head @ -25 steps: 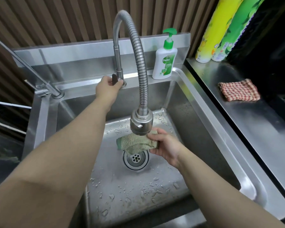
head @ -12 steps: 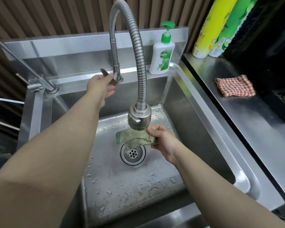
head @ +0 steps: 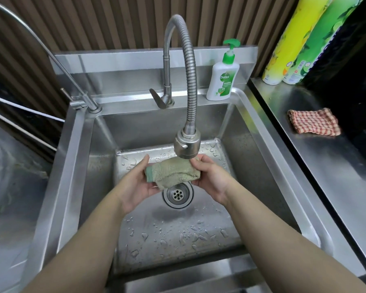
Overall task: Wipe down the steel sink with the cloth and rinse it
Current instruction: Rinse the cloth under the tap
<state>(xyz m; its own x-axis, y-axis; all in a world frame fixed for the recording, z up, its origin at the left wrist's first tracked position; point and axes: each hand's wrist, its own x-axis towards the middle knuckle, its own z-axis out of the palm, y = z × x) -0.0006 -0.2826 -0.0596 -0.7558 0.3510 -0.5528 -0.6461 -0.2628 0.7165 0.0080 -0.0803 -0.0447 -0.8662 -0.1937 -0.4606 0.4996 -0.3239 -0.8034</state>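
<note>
A folded green cloth hangs over the steel sink, just under the flexible tap's spray head and above the drain. My left hand grips the cloth's left end. At its right end, my right hand holds it too. The tap handle at the faucet base is free. No water stream shows from the spray head. Droplets dot the sink floor.
A Dettol soap bottle stands on the sink's back ledge at the right. A red checked cloth lies on the steel counter to the right, with yellow and green cans behind. A thin second tap stands at the back left.
My left hand has let go of the tap handle and come down to take the cloth's left end. The right hand still holds the cloth beneath the spray head.
</note>
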